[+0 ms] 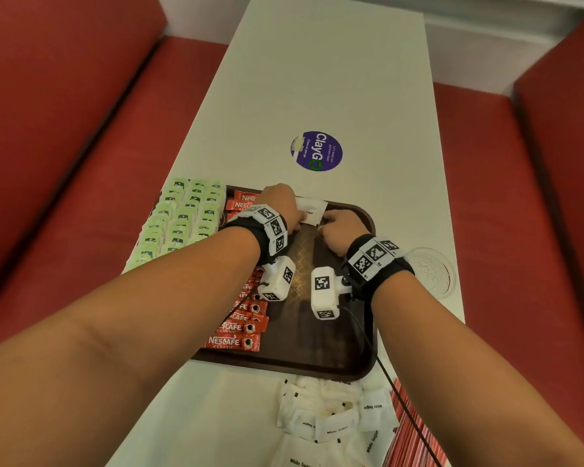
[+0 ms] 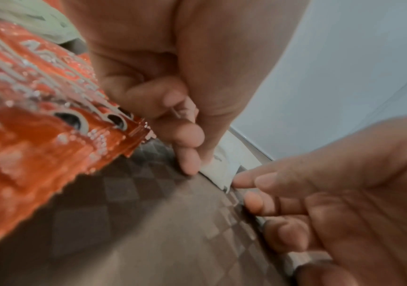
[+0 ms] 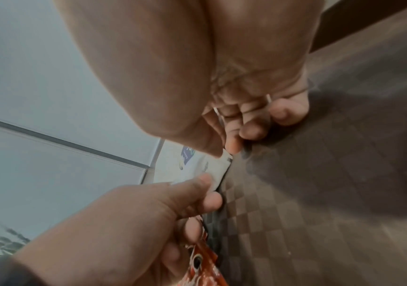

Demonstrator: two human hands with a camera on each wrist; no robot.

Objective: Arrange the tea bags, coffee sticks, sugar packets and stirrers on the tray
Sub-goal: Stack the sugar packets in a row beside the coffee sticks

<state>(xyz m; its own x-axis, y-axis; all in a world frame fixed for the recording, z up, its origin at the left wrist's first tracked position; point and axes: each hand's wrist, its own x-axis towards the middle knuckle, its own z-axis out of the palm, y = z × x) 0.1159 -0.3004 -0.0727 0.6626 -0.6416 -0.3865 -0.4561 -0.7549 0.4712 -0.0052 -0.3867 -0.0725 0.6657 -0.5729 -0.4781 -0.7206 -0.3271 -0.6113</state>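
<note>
A brown tray (image 1: 317, 347) lies on the white table. Green tea bags (image 1: 182, 217) fill its left side, and red Nescafe coffee sticks (image 1: 238, 328) run in a column beside them. A white sugar packet (image 1: 314, 207) lies at the tray's far end. My left hand (image 1: 285, 205) pinches its left edge and my right hand (image 1: 338, 225) pinches its near right corner. In the wrist views the packet (image 2: 218, 169) (image 3: 218, 166) sits low on the tray floor between thumb and fingers of both hands. More than one packet may be stacked there; I cannot tell.
Loose white sugar packets (image 1: 331, 416) are piled on the table in front of the tray, with red stirrers (image 1: 415, 429) to their right. A clear glass (image 1: 432, 273) stands right of the tray. A purple sticker (image 1: 316, 151) is farther back. Red seats flank the table.
</note>
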